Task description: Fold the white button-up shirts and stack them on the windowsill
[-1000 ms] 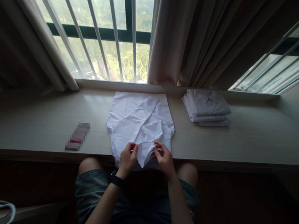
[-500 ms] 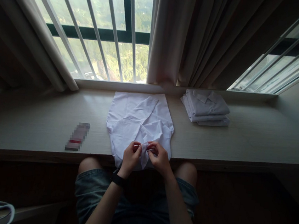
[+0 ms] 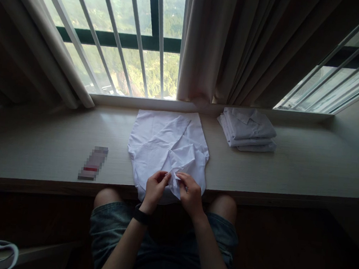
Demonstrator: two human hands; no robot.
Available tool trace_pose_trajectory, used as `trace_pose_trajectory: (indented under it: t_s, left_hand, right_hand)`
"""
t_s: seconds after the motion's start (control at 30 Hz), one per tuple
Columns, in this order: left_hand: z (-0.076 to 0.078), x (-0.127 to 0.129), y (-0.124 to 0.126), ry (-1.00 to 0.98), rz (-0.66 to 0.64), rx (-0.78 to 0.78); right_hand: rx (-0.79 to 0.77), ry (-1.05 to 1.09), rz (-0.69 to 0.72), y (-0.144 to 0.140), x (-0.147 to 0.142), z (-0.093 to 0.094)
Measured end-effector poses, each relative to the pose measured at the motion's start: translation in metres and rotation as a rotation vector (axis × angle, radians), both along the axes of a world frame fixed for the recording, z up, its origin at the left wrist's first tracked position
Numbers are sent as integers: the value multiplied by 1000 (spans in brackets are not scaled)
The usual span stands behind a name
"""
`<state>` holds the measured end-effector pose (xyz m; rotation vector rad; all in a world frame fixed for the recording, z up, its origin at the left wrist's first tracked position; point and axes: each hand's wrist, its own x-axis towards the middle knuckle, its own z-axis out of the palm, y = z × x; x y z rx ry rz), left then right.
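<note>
A white shirt lies spread and wrinkled on the ledge, its lower part hanging over the front edge towards my lap. My left hand, with a dark band on the wrist, pinches the cloth between thumb and fingers near that edge. Close beside it, my right hand pinches another bit of the same cloth, with a small gap between the two sets of fingertips. Some fabric is raised and bunched between the hands. Which part of the shirt they grip is too small to make out.
A stack of folded white shirts sits at the back right of the pale ledge. A blurred-out flat object lies to the left. Curtains and a barred window stand behind. A white curved object shows at lower left.
My fingertips have shifted slightly on the cloth, the right hand moving a little right and down. The cloth between the hands has opened out; the rest of the shirt lies as before.
</note>
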<state>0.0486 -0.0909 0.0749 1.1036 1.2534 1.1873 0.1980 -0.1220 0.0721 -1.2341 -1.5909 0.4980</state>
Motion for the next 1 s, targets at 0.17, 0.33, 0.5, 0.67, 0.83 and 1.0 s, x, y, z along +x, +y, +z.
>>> trace_pose_trajectory:
  t_s: [0.17,0.33,0.5,0.67,0.83,1.0]
  left_hand:
    - [1,-1,-1,158,36,104]
    - [1,3,-6,229,-64,186]
    - [0,3,-7,230,-114,213]
    - [-2,1,-6,258,-131,264]
    - [-5,1,-5,295,-141,238]
    - [-3,1,-6,296,-162,208]
  right_hand:
    - [-71,-285,4,-2,2,1]
    - [-49,-279,9,1,0,7]
    - [-44,-122,2,2,2,5]
    - [-33,-62,-22,2,2,1]
    - [-27,31,-74,2,0,1]
    - [-30,68,-68,3,0,0]
